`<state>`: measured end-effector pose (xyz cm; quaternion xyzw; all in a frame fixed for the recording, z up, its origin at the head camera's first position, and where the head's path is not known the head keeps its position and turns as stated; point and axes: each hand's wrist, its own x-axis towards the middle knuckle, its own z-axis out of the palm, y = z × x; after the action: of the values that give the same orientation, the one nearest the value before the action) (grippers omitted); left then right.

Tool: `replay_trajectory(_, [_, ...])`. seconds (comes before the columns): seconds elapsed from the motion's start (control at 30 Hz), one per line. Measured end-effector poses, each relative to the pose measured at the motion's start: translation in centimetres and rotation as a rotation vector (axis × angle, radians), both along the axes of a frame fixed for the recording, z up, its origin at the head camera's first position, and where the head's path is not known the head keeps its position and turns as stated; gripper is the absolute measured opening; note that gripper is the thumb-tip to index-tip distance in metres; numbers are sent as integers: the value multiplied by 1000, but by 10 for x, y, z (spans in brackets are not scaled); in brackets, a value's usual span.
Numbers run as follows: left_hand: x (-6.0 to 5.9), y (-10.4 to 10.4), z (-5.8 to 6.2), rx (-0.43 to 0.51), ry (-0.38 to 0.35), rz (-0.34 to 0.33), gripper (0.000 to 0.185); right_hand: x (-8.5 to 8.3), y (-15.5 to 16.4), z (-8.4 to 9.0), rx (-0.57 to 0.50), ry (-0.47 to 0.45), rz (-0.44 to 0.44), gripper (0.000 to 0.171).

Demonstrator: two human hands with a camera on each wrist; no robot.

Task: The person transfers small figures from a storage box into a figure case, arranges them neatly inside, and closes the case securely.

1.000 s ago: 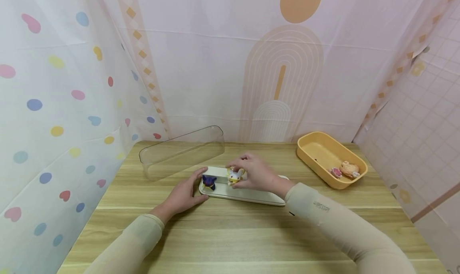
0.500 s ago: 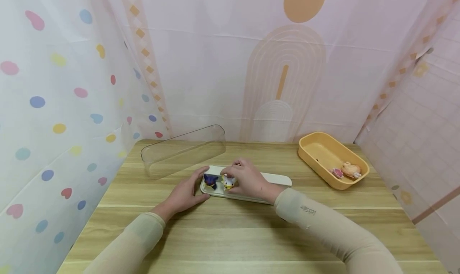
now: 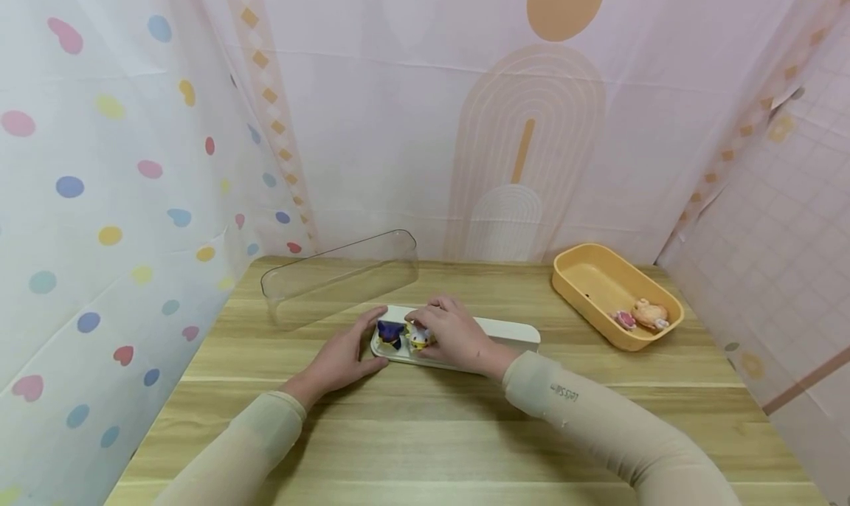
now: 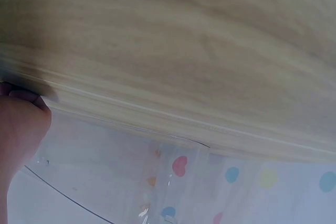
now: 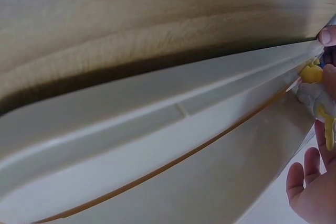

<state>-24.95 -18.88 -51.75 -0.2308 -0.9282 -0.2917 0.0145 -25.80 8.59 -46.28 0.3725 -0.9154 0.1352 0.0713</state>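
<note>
A long white tray (image 3: 511, 333) lies on the wooden table (image 3: 425, 439). At its left end stand a dark blue figurine (image 3: 388, 333) and a white and yellow figurine (image 3: 418, 337) side by side. My right hand (image 3: 446, 331) pinches the white and yellow figurine (image 5: 316, 90) from above, on the tray (image 5: 157, 129). My left hand (image 3: 345, 355) rests against the tray's left end with its thumb on the rim. In the left wrist view only the edge of my left hand (image 4: 18, 129) shows, over the table (image 4: 173, 51).
A clear plastic cover (image 3: 339, 277) lies tilted at the back left, also in the left wrist view (image 4: 105, 182). A yellow tub (image 3: 614, 296) at the back right holds two small toys (image 3: 647, 314). Patterned curtains enclose the table on three sides.
My right hand has carried the white and yellow figurine to the left and set it down beside the dark blue one. The left hand has stayed at the tray's end.
</note>
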Motion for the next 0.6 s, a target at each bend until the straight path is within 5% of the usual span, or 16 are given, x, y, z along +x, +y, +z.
replay_trajectory(0.6, [0,1,2,-7,-13,9,100,4,10,3,-5,-30,-20,74])
